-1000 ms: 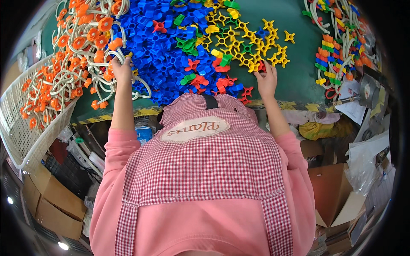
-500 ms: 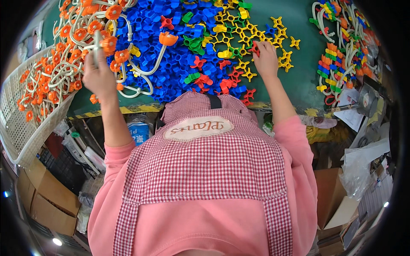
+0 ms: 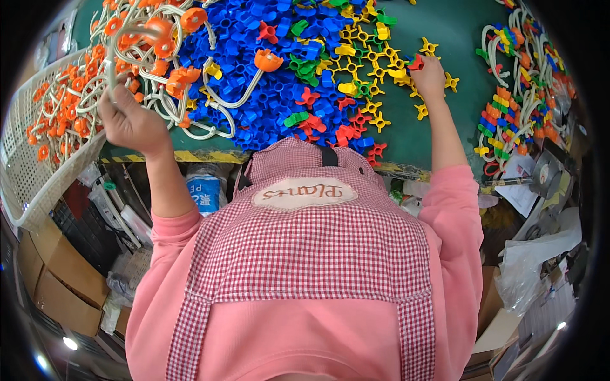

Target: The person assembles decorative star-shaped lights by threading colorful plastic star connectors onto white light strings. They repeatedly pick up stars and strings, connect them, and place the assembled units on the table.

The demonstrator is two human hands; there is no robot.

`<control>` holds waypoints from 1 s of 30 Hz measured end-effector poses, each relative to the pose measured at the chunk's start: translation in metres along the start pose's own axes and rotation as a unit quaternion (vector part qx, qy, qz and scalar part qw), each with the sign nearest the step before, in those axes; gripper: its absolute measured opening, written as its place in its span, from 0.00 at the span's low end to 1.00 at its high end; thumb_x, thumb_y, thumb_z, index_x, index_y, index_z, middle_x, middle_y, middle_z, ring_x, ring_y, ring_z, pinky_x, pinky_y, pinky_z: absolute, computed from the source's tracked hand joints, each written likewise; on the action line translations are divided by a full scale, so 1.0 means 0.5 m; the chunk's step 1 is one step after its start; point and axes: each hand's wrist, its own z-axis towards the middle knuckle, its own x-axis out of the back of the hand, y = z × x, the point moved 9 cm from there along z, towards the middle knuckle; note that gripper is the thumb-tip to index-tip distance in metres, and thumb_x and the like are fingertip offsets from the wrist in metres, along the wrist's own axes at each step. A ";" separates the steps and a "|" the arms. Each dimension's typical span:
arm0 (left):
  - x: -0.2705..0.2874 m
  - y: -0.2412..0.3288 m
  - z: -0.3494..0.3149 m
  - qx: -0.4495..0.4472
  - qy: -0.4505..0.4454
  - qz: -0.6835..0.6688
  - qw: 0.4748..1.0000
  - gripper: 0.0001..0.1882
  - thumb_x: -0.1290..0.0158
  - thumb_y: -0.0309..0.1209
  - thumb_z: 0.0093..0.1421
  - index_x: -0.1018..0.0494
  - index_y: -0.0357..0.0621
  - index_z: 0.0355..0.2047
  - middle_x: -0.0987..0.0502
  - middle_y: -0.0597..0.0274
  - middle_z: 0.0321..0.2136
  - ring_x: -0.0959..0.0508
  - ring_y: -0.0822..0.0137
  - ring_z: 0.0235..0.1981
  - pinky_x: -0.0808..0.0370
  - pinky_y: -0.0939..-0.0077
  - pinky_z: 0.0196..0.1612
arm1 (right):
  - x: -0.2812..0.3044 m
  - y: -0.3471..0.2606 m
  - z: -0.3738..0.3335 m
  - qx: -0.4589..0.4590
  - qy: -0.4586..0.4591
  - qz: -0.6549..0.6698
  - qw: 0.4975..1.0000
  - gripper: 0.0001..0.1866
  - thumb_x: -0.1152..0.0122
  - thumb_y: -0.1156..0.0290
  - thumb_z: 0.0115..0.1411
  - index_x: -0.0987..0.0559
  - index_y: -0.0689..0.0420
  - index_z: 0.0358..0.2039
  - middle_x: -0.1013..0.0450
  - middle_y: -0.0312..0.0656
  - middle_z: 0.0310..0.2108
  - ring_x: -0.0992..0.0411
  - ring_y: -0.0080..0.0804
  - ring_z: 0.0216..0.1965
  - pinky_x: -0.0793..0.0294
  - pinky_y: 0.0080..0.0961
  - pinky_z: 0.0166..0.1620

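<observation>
My left hand (image 3: pixel 132 124) pinches a white cord (image 3: pixel 111 66) that rises from the fingers and is blurred near an orange cup-shaped piece (image 3: pixel 157 26). Around it lie more white cords with orange pieces. Over at the right of the table, my right hand (image 3: pixel 429 77) is closed on a red plastic connector (image 3: pixel 416 63) that pokes out past the fingertips. Yellow four-armed connectors (image 3: pixel 429 46) lie close around that hand, one yellow piece (image 3: pixel 400 73) just to its left. The fingers partly hide the red connector.
A big heap of blue connectors (image 3: pixel 248 95) fills the middle, with red and green ones mixed in. A white basket (image 3: pixel 38 171) of orange-ended cords stands at left. Strung multicoloured pieces (image 3: pixel 499 120) lie at right on the green table (image 3: pixel 448 130). Cardboard boxes (image 3: pixel 70 286) sit below left.
My right hand has moved right, among the yellow connectors, with the red connector still in it. My left hand has come slightly lower and nearer, holding the cord. The view has shifted a little.
</observation>
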 end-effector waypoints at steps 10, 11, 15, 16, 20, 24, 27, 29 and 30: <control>-0.201 0.013 -0.341 -0.272 -0.479 0.071 0.832 0.09 0.49 0.23 0.45 0.27 0.48 0.29 0.31 0.66 0.21 0.30 0.64 0.27 0.32 0.70 0.36 | 0.004 0.001 -0.055 -0.080 -0.049 0.094 0.991 0.25 0.39 0.65 0.50 0.27 0.47 0.51 0.24 0.49 0.34 0.27 0.46 0.38 0.28 0.36 0.42; -0.212 0.004 -0.347 -0.279 -0.511 0.084 0.809 0.14 0.46 0.28 0.44 0.28 0.48 0.35 0.29 0.64 0.23 0.29 0.62 0.29 0.32 0.68 0.39 | -0.003 -0.011 -0.060 -0.032 -0.059 0.044 0.997 0.24 0.43 0.68 0.52 0.29 0.44 0.52 0.25 0.46 0.38 0.27 0.46 0.39 0.28 0.37 0.42; -0.252 -0.036 -0.355 -0.087 -0.572 0.160 0.800 0.30 0.41 0.45 0.44 0.32 0.48 0.47 0.24 0.60 0.28 0.28 0.59 0.33 0.32 0.65 0.41 | 0.000 -0.072 -0.054 0.062 -0.061 -0.061 0.994 0.23 0.50 0.75 0.53 0.29 0.41 0.50 0.28 0.37 0.40 0.27 0.43 0.39 0.26 0.37 0.39; -0.260 -0.035 -0.358 -0.056 -0.569 0.194 0.797 0.26 0.42 0.44 0.46 0.30 0.48 0.44 0.24 0.59 0.28 0.27 0.58 0.33 0.31 0.64 0.39 | -0.003 -0.078 -0.055 0.061 -0.067 -0.075 0.993 0.23 0.50 0.75 0.52 0.29 0.41 0.50 0.28 0.37 0.39 0.27 0.42 0.38 0.26 0.37 0.39; -0.272 -0.059 -0.364 -0.032 -0.515 0.166 0.840 0.16 0.44 0.39 0.50 0.29 0.45 0.37 0.25 0.54 0.26 0.26 0.55 0.33 0.30 0.61 0.35 | -0.002 -0.082 -0.058 0.070 -0.090 -0.129 0.985 0.26 0.47 0.75 0.51 0.30 0.38 0.50 0.28 0.35 0.39 0.28 0.39 0.38 0.26 0.35 0.39; -0.208 -0.033 -0.270 0.153 -0.395 0.049 0.904 0.10 0.46 0.35 0.57 0.28 0.42 0.31 0.27 0.54 0.19 0.28 0.64 0.20 0.33 0.71 0.24 | 0.000 -0.083 -0.081 0.177 0.005 -0.117 0.977 0.23 0.43 0.74 0.49 0.27 0.43 0.48 0.29 0.35 0.40 0.31 0.38 0.41 0.29 0.32 0.43; -0.149 -0.011 -0.177 0.167 -0.281 -0.107 0.939 0.09 0.50 0.32 0.61 0.26 0.39 0.34 0.31 0.67 0.17 0.37 0.79 0.19 0.41 0.84 0.21 | -0.006 -0.067 -0.076 0.132 -0.003 -0.119 0.984 0.17 0.39 0.72 0.47 0.24 0.51 0.40 0.29 0.36 0.40 0.32 0.38 0.42 0.29 0.31 0.44; -0.132 0.008 -0.152 0.169 -0.246 -0.197 0.934 0.11 0.53 0.32 0.64 0.27 0.36 0.34 0.34 0.73 0.18 0.39 0.82 0.20 0.44 0.87 0.22 | -0.004 -0.060 -0.082 0.142 0.002 -0.124 0.982 0.17 0.38 0.71 0.45 0.23 0.50 0.39 0.29 0.35 0.39 0.32 0.38 0.42 0.29 0.31 0.44; -0.133 0.003 -0.158 0.206 -0.232 -0.245 0.918 0.11 0.54 0.32 0.64 0.27 0.36 0.34 0.35 0.73 0.18 0.40 0.82 0.20 0.44 0.87 0.22 | -0.001 -0.059 -0.086 0.146 0.004 -0.128 0.981 0.17 0.37 0.71 0.44 0.23 0.49 0.39 0.29 0.35 0.39 0.32 0.38 0.41 0.29 0.31 0.44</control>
